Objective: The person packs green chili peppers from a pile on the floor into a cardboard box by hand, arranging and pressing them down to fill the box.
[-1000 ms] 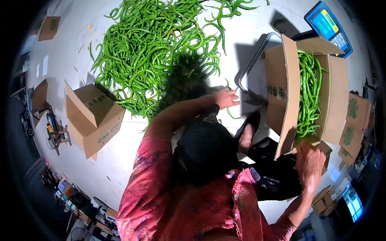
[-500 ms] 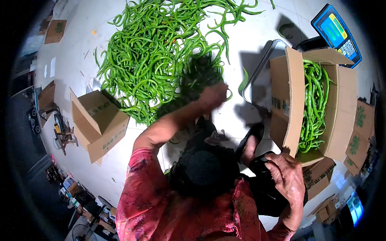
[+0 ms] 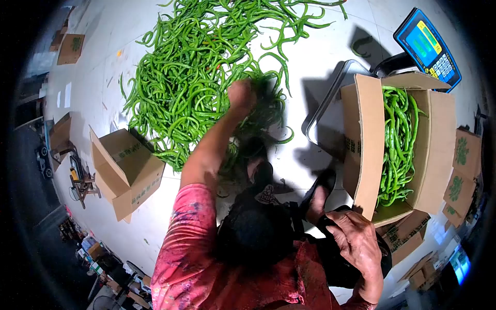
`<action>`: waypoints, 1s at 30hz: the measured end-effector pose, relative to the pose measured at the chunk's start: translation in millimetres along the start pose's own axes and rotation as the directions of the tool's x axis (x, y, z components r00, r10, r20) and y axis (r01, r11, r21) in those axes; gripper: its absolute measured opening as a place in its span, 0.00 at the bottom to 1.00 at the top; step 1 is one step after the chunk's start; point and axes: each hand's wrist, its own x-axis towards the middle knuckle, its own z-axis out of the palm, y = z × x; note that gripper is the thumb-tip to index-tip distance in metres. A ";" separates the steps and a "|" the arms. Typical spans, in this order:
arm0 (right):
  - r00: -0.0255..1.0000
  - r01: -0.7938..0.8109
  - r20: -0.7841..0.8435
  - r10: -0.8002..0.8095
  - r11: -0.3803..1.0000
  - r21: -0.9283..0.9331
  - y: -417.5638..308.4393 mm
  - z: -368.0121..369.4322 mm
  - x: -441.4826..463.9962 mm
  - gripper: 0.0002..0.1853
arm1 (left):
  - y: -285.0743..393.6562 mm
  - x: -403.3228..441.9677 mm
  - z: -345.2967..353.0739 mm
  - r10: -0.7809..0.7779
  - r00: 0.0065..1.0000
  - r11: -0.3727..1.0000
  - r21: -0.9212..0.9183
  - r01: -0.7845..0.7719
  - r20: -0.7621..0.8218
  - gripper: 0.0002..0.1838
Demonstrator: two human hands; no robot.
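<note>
A large heap of long green peppers (image 3: pixel 191 98) lies on the pale floor. My left hand (image 3: pixel 242 96) is at the heap's right side, closed like a fist with its fingers curled out of sight; whether a pepper is in it is hidden. My right hand (image 3: pixel 356 240) rests over my dark-clad knee, beside the near corner of an open cardboard box (image 3: pixel 362 150). Its fingers are loosely curled in and nothing shows in them. Green peppers (image 3: pixel 398 139) lie lengthwise inside that box. A single curved pepper (image 3: pixel 285 136) lies on the floor near the heap.
The box stands on the metal platform of a scale (image 3: pixel 330 98), whose blue display (image 3: pixel 428 49) is behind it. A second open carton (image 3: pixel 129 168) is left of the heap. More cardboard (image 3: pixel 408 235) lies at the right. My sandalled foot (image 3: pixel 318 199) is between the heap and the box.
My left hand has moved forward and to the left, from the heap's near right edge to farther up the heap. My right hand stays near the knee. The whole view has shifted slightly.
</note>
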 end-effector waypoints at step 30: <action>0.997 -0.017 0.080 0.005 0.989 0.148 16.5 -6.9 5.7 0.18 | 61.6 106.8 26.9 0.771 0.624 0.573 0.289 -0.767 0.127 0.08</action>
